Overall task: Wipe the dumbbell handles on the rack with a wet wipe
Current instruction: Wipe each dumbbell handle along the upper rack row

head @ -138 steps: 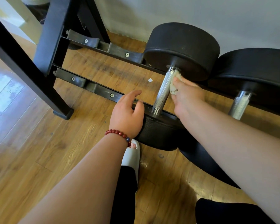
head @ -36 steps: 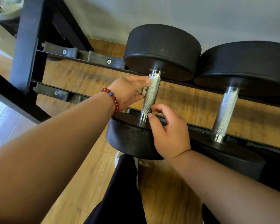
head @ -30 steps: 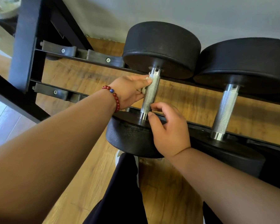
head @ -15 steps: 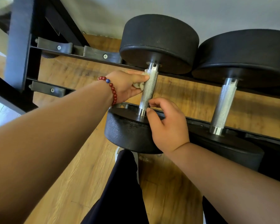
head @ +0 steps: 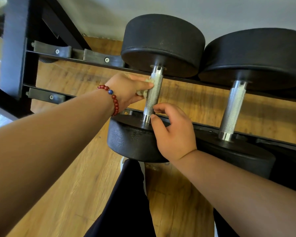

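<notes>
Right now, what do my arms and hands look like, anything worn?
The left arm and right arm are bare: no sleeves, no gloves. By the left hand sits a bracelet of round dark red beads with one blue bead. The right hand shows no ring or watch.

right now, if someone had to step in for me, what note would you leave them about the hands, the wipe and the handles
Left hand: holds the wet wipe pressed against the left side of the left dumbbell handle, on its upper half.
Right hand: thumb and forefinger pinch the lower end of that same handle.
Both dumbbells sit on the rack; the right dumbbell handle has no hand or wipe on it.
Done: wiping of the left dumbbell handle is under way; how much of it is covered cannot be told.
Left: finish this handle, then do the right dumbbell handle.
</notes>
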